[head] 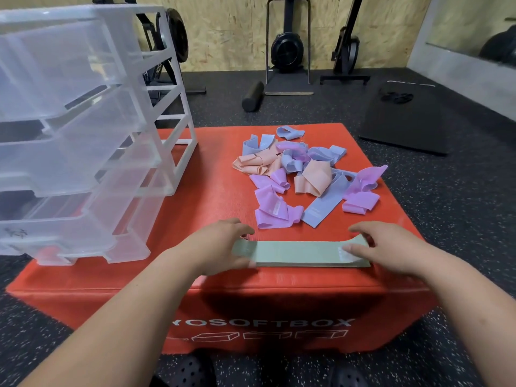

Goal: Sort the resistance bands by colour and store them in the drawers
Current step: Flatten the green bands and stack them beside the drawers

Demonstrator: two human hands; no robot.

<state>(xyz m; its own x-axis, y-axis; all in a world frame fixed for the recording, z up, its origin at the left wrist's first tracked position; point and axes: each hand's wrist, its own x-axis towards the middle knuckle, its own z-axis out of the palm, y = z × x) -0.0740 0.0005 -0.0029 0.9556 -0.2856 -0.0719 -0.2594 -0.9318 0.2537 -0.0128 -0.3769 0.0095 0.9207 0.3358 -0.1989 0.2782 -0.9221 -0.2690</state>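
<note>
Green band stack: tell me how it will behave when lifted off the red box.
Probably floppy: the green band stack is thin, flat fabric, and similar bands in the loose pile lie crumpled. Likely to sag in the middle unless the left hand and right hand hold both ends. Layers may slide apart; nothing visible binds them.

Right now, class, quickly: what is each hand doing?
Left hand: grips the left end of the green bands.
Right hand: pinches their right end.
</note>
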